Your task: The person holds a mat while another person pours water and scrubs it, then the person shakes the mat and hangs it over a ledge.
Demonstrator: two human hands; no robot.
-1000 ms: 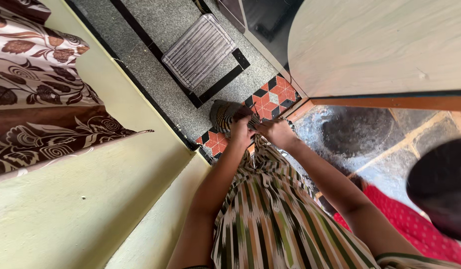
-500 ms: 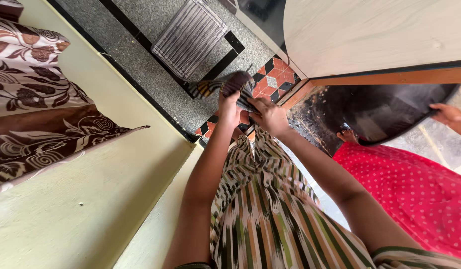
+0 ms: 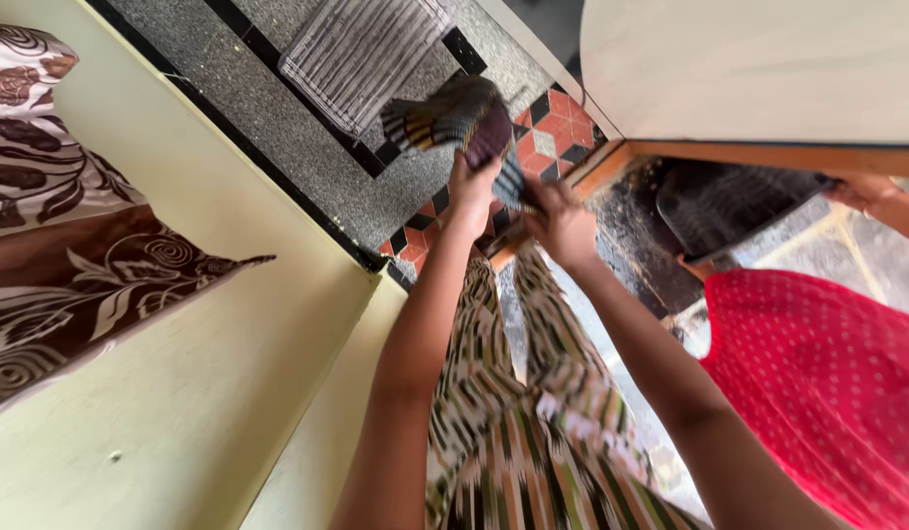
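Landmark: striped cloth bundle [image 3: 454, 120], held up over the floor, roughly above the red-and-black patterned tile strip [image 3: 543, 132].

Nearest the camera: wearer's striped garment [image 3: 518, 432], green/brown/cream, below the bundle, running down between both forearms.

Left hand [image 3: 471, 191]: directly under the bundle, grip closed around its lower edge, fingers wrapped on the fabric.

Right hand [image 3: 562, 224]: just right of and below the bundle, grip closed on a dark striped tail of the same cloth; fingertips partly hidden by the fabric.

Bundle itself: scrunched, tan/dark stripes with a purple-dark fold on its right side. Off the floor, carried only by the two hands.

Right of the bundle: another person in a red dotted garment [image 3: 818, 383], their hand [image 3: 862, 188] on the rim of a large dark round pan [image 3: 729, 206], held tilted. Pan sits well apart from the bundle, under the pale door panel [image 3: 759, 69].

Left of the bundle: pale green wall [image 3: 209, 334], with a brown floral curtain [image 3: 72, 265] at its far left.

Beyond the bundle: grey speckled floor [image 3: 278, 108] with black border lines, and a grey ribbed mat [image 3: 361, 49] lying flat just above-left of the bundle.
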